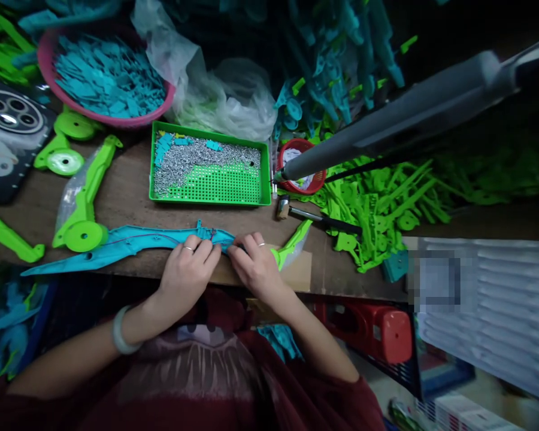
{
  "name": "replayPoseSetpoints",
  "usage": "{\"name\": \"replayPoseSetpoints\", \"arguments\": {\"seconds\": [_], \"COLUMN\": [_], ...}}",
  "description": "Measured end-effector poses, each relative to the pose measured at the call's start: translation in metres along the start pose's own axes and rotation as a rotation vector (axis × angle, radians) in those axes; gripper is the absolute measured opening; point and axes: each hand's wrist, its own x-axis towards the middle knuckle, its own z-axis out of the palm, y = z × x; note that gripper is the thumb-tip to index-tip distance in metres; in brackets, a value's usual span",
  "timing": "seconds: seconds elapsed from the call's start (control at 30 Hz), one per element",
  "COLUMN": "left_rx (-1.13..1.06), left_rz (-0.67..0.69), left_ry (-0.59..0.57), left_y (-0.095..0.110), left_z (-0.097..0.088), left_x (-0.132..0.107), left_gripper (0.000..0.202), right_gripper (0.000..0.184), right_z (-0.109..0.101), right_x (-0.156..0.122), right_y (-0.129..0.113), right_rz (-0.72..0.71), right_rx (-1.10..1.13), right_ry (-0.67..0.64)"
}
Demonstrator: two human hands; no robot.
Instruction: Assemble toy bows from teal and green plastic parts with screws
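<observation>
A long, curved blue plastic toy bow body [137,238] lies across the table's front edge, its hollow inner side up, with a thin dark wire along it. A green limb with a round wheel [84,236] rests at its left part, and another green limb [295,241] shows at its right end. My left hand [191,263] is closed at the middle of the bow body, fingertips pressed near a small upright blue piece [200,228]. Close beside it, my right hand [256,263] pinches at the same body. Whatever small part lies under the fingertips is hidden.
Behind the bow stands a green tray [211,200] of small screws. A pink basket [170,99] of blue parts, a red basket [317,182], a hammer [323,220] and a green parts pile [381,209] surround it. A grey power screwdriver [386,114] hangs in from upper right.
</observation>
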Motion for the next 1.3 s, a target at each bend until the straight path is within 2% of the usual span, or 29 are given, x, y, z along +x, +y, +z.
{"name": "replayPoseSetpoints", "arguments": {"seconds": [0.13,0.27,0.4,0.57,0.7,0.83,0.93,1.03,1.2,1.3], "left_rx": [0.003,-0.01,-0.015,0.056,0.107,0.126,0.12,0.076,-0.081,-0.109], "left_rz": [0.04,0.059,0.063,0.033,0.037,0.036,0.042,0.046,0.082,0.13], "left_ry": [0.025,0.033,0.042,0.002,-0.01,-0.035,-0.037,0.022,0.241,0.23], "left_y": [-0.003,-0.006,-0.005,-0.001,0.003,0.004,0.003,0.0,-0.008,-0.012], "left_z": [0.001,0.003,0.002,0.0,-0.002,-0.004,-0.003,0.001,0.005,0.005], "left_x": [-0.001,-0.001,-0.001,0.0,0.002,0.003,0.002,0.0,-0.014,-0.028], "left_gripper": [0.023,0.021,0.019,0.022,0.028,0.03,0.032,0.029,0.03,0.029], "right_gripper": [0.021,0.022,0.023,0.026,0.024,0.023,0.021,0.022,0.03,0.031], "right_z": [0.0,-0.004,-0.004,-0.002,-0.002,-0.008,-0.014,-0.016,-0.013,-0.009], "right_x": [-0.003,0.005,0.012,0.009,0.011,0.016,0.01,-0.004,-0.016,-0.005], "right_y": [0.001,0.004,0.007,0.008,0.011,0.015,0.018,0.018,0.009,0.005], "right_rz": [0.016,0.078,0.089,0.078,0.14,0.141,0.117,0.04,-0.055,-0.097], "right_rx": [0.04,0.188,0.245,0.194,0.318,0.348,0.364,0.237,-0.003,-0.024], "right_ry": [-0.043,-0.114,-0.081,-0.091,-0.095,-0.159,-0.125,-0.087,-0.107,-0.052]}}
